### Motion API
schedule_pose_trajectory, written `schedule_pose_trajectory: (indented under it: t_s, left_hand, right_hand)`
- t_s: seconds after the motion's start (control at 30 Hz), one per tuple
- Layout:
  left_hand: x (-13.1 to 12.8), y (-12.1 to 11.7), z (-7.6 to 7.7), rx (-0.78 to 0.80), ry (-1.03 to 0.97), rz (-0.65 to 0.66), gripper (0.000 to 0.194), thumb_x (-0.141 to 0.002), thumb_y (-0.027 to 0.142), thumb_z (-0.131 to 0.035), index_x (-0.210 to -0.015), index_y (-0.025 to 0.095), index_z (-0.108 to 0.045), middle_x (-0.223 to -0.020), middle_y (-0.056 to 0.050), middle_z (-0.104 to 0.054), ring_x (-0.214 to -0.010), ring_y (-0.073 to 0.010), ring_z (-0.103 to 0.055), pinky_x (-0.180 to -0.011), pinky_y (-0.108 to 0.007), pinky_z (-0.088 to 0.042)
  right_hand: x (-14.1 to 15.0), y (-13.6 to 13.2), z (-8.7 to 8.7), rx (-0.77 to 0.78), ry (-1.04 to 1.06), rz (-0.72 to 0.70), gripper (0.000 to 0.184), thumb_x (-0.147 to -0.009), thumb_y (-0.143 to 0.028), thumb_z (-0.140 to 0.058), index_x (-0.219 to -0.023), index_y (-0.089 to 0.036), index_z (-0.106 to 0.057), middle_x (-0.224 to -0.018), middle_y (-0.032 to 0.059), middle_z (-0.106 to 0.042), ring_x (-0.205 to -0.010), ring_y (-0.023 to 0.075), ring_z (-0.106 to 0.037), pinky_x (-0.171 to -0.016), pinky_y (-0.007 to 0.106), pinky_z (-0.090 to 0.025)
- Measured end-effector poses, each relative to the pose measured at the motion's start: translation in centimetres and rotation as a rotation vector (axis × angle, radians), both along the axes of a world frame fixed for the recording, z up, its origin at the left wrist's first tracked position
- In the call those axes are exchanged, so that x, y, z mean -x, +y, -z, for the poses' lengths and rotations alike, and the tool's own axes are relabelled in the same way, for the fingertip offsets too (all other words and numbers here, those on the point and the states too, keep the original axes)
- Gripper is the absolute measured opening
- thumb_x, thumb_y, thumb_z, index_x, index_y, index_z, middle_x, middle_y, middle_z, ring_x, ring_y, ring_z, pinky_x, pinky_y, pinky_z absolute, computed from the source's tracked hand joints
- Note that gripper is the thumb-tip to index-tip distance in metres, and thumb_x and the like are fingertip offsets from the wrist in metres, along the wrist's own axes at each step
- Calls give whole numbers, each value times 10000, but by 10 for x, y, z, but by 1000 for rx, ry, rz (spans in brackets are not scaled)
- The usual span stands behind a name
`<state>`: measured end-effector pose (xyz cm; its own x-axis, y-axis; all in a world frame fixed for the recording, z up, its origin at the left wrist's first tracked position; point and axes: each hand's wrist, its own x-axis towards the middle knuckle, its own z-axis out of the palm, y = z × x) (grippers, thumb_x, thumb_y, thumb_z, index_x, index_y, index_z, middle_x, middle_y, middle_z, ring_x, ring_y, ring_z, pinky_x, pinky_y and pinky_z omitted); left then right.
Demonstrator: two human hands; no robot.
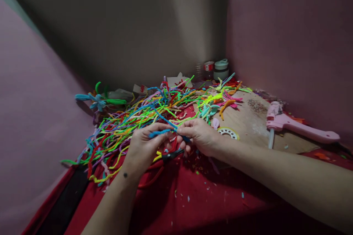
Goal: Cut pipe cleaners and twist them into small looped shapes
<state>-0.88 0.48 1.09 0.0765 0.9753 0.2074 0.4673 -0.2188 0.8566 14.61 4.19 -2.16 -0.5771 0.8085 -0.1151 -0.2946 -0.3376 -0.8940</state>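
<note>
Between my two hands is a blue pipe cleaner (164, 118), one strand rising toward the back and another lying across my left fingers. My left hand (145, 141) is closed on it with thumb and fingers. At its other side my right hand (197, 134) pinches the same blue piece, the fingertips of both hands almost touching. Right below my hands lie scissors or pliers with dark and yellow parts (169, 155), partly hidden. A large heap of multicoloured pipe cleaners (143, 112) spreads just behind and to the left.
A pink glue gun (300, 125) rests at the right on a wooden board (248, 117). A tape roll (228, 133) lies near my right wrist. At the back stand a lidded cup (221, 69) and a red-labelled jar (209, 69). Scraps dot the red cloth (206, 198).
</note>
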Motion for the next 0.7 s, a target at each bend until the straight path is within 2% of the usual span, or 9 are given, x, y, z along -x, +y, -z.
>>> schedule_pose_trajectory:
  t_s: [0.1,0.17,0.23,0.3,0.4,0.47,0.53,0.63,0.7]
  left_hand:
    - [4,3,6,-351,294,90,148,-800,195,-574,-869,191,-705,-786,-36,-666,-688,-135,-613,-625,-242,-478]
    - [7,6,10,-521,517,117,186,-825,176,-536,-896,209,-705,-800,-36,-631,-699,-126,-589,-610,-231,-453]
    - [10,6,12,-617,686,79,204,-838,164,-515,-922,215,-694,-773,-29,-583,-664,-118,-546,-560,-221,-418]
    - [11,5,10,-693,800,69,191,-838,160,-517,-923,208,-681,-799,-41,-574,-710,-138,-526,-582,-239,-409]
    - [8,-1,2,-722,903,149,162,-848,172,-499,-833,171,-660,-819,-68,-601,-778,-179,-504,-666,-299,-405]
    - [5,-6,-3,-616,891,179,169,-844,184,-488,-768,154,-636,-765,-65,-602,-743,-181,-490,-668,-317,-388]
    - [3,-8,-6,-397,754,162,158,-821,206,-504,-713,151,-606,-688,-40,-575,-674,-161,-474,-626,-300,-369]
    - [4,-7,-6,80,277,83,205,-756,270,-579,-598,157,-513,-548,24,-451,-514,-94,-373,-492,-237,-286]
    - [5,-4,-4,383,-141,102,282,-698,286,-627,-537,167,-428,-475,60,-346,-440,-60,-273,-440,-218,-215]
  right_hand:
    - [0,1,1,1,-12,12,187,-789,-80,-495,-609,-122,-526,-471,-19,-561,-352,67,-502,-328,154,-382]
    - [0,1,1,-5,-46,3,204,-783,-64,-486,-591,-125,-516,-466,-22,-556,-342,66,-497,-317,153,-373]
    - [-1,0,-2,-22,-91,-12,205,-777,-61,-486,-585,-128,-515,-470,-25,-554,-338,67,-495,-310,155,-362]
    - [-1,-1,-4,-59,-138,-30,204,-775,-69,-493,-581,-128,-515,-478,-29,-548,-338,64,-487,-311,158,-353]
    - [-1,-3,-6,-140,-238,-62,219,-774,-76,-486,-564,-135,-494,-485,-33,-525,-344,56,-461,-331,163,-334]
    - [-1,-4,-4,-294,-363,-56,233,-776,-83,-481,-551,-142,-485,-473,-33,-500,-361,58,-435,-361,176,-318]
    - [-1,-6,0,-601,-504,39,214,-772,-93,-501,-563,-141,-511,-494,-16,-508,-431,77,-447,-425,198,-328]
    - [-4,-12,5,-1120,-574,242,131,-788,-109,-509,-672,-128,-568,-605,28,-572,-566,115,-501,-539,232,-368]
    - [-7,-16,6,-1363,-539,321,143,-826,-114,-454,-733,-121,-563,-654,55,-588,-602,132,-520,-577,250,-387]
